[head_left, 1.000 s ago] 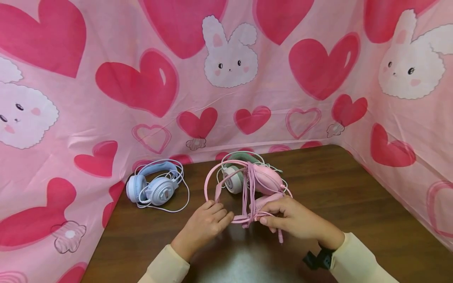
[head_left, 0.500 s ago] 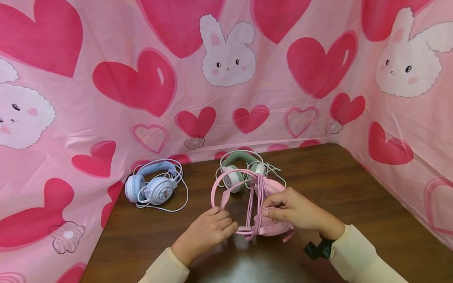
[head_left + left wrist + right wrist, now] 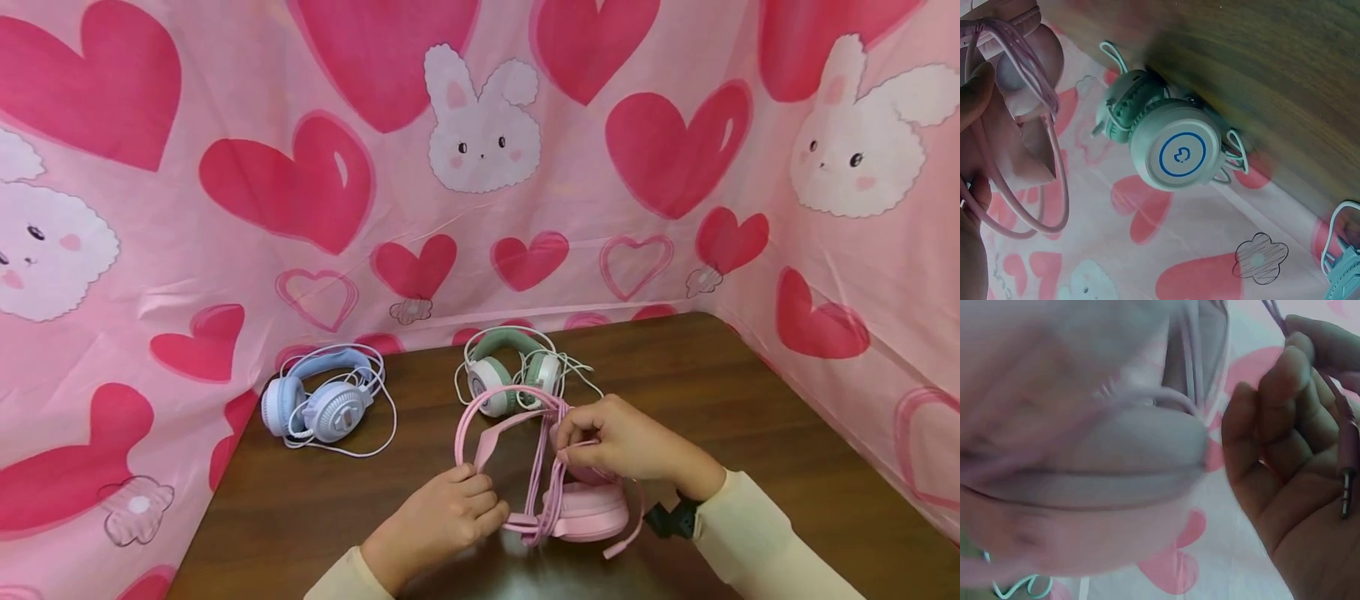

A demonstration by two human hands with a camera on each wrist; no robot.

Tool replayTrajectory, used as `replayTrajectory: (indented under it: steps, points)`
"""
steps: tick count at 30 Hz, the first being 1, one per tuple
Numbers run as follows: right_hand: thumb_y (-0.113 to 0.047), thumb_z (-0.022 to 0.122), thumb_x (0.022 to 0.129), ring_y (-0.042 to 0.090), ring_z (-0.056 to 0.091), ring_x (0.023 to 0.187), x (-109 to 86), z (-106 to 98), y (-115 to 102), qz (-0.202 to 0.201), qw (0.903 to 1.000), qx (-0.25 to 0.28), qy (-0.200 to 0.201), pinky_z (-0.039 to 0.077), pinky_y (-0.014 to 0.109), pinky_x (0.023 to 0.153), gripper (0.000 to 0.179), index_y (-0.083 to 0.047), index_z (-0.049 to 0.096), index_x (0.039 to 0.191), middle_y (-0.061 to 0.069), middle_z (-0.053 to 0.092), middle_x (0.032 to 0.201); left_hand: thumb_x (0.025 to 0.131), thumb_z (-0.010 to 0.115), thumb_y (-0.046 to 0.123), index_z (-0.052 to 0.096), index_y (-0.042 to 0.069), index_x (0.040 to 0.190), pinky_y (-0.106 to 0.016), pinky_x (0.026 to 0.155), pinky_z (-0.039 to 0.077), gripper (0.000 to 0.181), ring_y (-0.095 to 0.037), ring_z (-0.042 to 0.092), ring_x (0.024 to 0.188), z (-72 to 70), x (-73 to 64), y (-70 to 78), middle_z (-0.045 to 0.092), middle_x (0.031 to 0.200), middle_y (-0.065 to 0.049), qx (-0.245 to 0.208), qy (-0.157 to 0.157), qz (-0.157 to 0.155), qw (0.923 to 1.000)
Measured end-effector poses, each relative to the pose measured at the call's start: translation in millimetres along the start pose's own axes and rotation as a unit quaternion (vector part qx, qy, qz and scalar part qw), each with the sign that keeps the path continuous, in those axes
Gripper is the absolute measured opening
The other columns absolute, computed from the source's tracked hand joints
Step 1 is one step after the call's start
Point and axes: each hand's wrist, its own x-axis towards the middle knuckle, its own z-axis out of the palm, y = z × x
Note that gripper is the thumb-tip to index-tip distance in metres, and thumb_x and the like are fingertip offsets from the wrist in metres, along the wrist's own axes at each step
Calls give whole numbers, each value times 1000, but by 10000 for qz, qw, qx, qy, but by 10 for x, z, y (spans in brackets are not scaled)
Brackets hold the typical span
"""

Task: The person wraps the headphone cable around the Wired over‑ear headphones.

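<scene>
A pink headset (image 3: 588, 510) with its pink cable (image 3: 556, 500) looped around it is held up over the table's front middle. My left hand (image 3: 450, 510) grips its headband on the left side. With thumb and fingertips, my right hand (image 3: 626, 437) pinches part of the cable. In the right wrist view, the cable's metal-tipped audio plug (image 3: 1345, 481) hangs by the palm, and the pink ear cup (image 3: 1085, 487) is blurred. The headset's microphone boom (image 3: 618, 550) sticks out at lower right. The right hand hides part of the upper ear cup.
A green and white headset (image 3: 491, 375) stands behind the pink one, its cable trailing right. To the left on the brown wooden table (image 3: 712, 400) rests a light blue headset (image 3: 337, 408). A pink heart-print cloth (image 3: 480, 233) walls the back and sides.
The pink headset has come lower and nearer, tilting so the lower ear cup and microphone boom show. My right hand has moved up along the cable. More of the green headset is visible.
</scene>
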Motion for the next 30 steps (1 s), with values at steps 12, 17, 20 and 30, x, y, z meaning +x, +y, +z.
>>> replayTrajectory:
  steps: [12, 17, 20, 30]
  points:
    - [-2, 67, 86, 2, 60, 82, -21, -116, 45, -311, 9919, -458, -1143, 52, 24, 71, 21, -19, 74, 95, -14, 67, 91, 95, 39, 11, 64, 15, 94, -30, 77, 42, 26, -15, 52, 83, 0, -1, 122, 60, 87, 6, -379, -177, 55, 9991]
    - [-4, 70, 86, 1, 57, 85, 3, -129, 77, -580, 9879, -1067, -961, 48, 21, 72, 21, -19, 77, 100, -16, 66, 91, 95, 37, 13, 64, 16, 94, -30, 77, 42, 27, -15, 52, 83, 27, 1, 115, 60, 86, 6, -381, -213, 57, 9990]
    - [-5, 74, 83, 2, 53, 83, 28, -77, 107, -1057, 9795, -1627, -542, 44, 23, 73, 19, -19, 77, 96, -17, 67, 88, 96, 36, 12, 64, 16, 94, -30, 77, 42, 28, -15, 52, 83, 29, 6, 123, 60, 86, 6, -402, -246, 77, 9989]
    - [-3, 77, 75, 8, 44, 78, 153, 80, 88, -1859, 9497, -2520, 30, 30, 25, 71, 27, -25, 76, 90, -18, 69, 90, 95, 40, 13, 61, 18, 93, -30, 80, 41, 22, -15, 50, 84, 20, 105, 146, 58, 86, 8, -401, -455, 164, 9980]
